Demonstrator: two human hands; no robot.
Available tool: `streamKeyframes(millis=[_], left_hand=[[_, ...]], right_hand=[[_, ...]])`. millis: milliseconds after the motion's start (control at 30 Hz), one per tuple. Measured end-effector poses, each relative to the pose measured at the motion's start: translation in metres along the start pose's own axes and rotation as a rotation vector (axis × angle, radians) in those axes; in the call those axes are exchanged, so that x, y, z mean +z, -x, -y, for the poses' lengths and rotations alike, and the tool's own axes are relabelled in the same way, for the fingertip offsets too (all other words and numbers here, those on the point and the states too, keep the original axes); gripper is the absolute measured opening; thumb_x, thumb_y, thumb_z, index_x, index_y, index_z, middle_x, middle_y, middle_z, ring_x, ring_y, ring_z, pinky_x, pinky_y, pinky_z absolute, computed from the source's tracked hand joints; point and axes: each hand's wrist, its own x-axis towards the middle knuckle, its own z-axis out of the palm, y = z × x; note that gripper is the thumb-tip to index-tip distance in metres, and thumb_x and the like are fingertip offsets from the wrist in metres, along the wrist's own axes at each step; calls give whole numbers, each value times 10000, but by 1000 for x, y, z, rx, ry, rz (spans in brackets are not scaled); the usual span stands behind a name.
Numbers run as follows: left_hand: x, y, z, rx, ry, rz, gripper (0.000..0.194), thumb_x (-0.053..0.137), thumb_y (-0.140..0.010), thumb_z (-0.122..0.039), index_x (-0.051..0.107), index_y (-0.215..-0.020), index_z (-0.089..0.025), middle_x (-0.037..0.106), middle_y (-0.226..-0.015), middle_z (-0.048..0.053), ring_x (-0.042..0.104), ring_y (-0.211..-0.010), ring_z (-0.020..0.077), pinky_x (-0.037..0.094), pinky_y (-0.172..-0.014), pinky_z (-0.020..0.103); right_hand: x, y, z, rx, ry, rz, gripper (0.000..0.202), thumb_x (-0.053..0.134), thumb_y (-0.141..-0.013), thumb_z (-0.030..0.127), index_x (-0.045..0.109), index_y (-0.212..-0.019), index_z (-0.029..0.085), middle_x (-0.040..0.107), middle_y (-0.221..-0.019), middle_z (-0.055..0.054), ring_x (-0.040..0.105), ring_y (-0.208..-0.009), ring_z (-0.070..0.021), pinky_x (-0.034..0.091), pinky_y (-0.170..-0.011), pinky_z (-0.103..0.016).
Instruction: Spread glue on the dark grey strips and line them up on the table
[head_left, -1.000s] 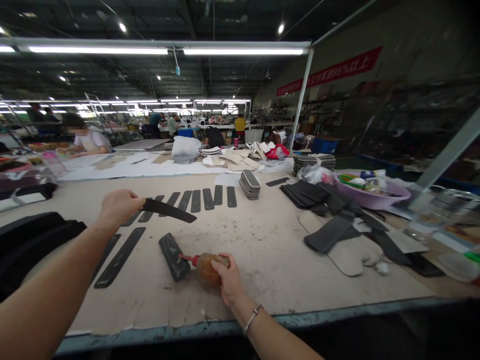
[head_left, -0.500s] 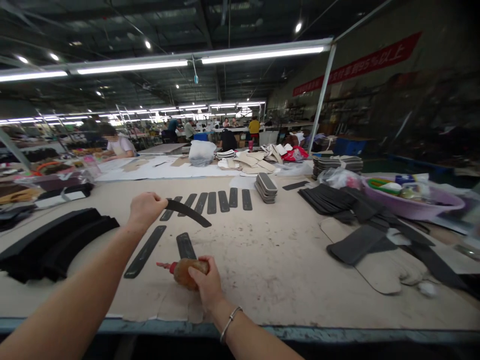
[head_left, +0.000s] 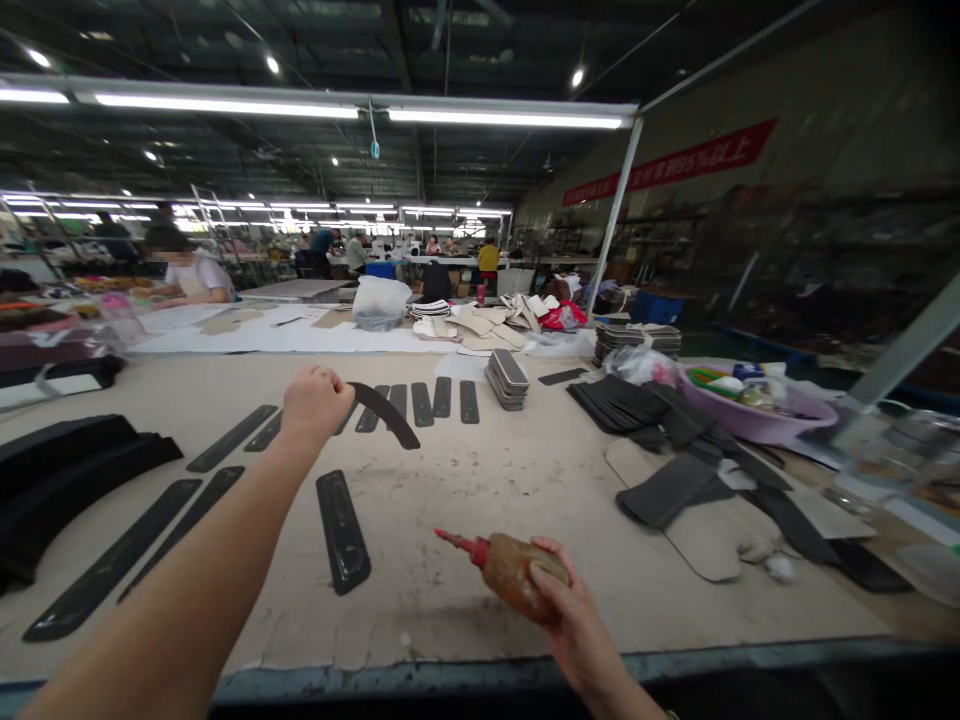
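Observation:
My left hand [head_left: 313, 408] is closed on one end of a curved black strip [head_left: 388, 415], held up above the table. Its free end droops to the right. In my right hand [head_left: 574, 610] is an amber squeeze bottle [head_left: 519, 575] with a red nozzle pointing left, lifted over the table near the front edge. Between my hands a dark rounded strip [head_left: 343, 530] lies flat, with shiny wet-looking lines on its face. More strips with the same glossy marks lie by my left forearm, such as a long one [head_left: 112, 560], and in a row behind my left hand.
Thick black curved pieces [head_left: 67, 480] are stacked at the left. A pile of grey-edged pads [head_left: 508, 380] stands mid-table. To the right are black sheets [head_left: 619, 405], beige cut pieces [head_left: 697, 535] and a purple basin [head_left: 757, 415] of supplies. Other people sit or stand farther back.
My right hand has moved right with the bottle, away from the flat strip, which now shows in full. My left hand still holds the curved strip. The view has shifted slightly.

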Motion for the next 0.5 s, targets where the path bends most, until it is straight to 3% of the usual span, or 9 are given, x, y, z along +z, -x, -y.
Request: streamKeyframes(millis=[167,300,500], left_hand=[[41,87,-34,197,-15,160,246,363,-827,-249,586,-766,-164,604,-944,127,602,-737,213,419,-609,312],[69,154,-49,225,-57,339,261,327,-840,-235,580,-802,-186,598,-947,119,626,-771,211,446,-638,298],[79,204,-56,151,-118,567,248,340,-808,-184,588,-819,-188,604,-957,131,645,-843,243,475,-731,344]], right_hand=[[-53,9,31,-40,-15,-73,479,779,-646,344,523,-1036,236,670,-1043,-96,624,-984,-296,483,-821,-404],[-79,11,45,-63,-57,-177,516,818,-565,337,564,-1002,233,667,-1074,-109,624,-980,-303,483,-826,-413],[-98,12,47,-83,-129,-211,475,805,-583,348,605,-1002,251,666,-1099,-93,626,-974,-287,488,-824,-404]])
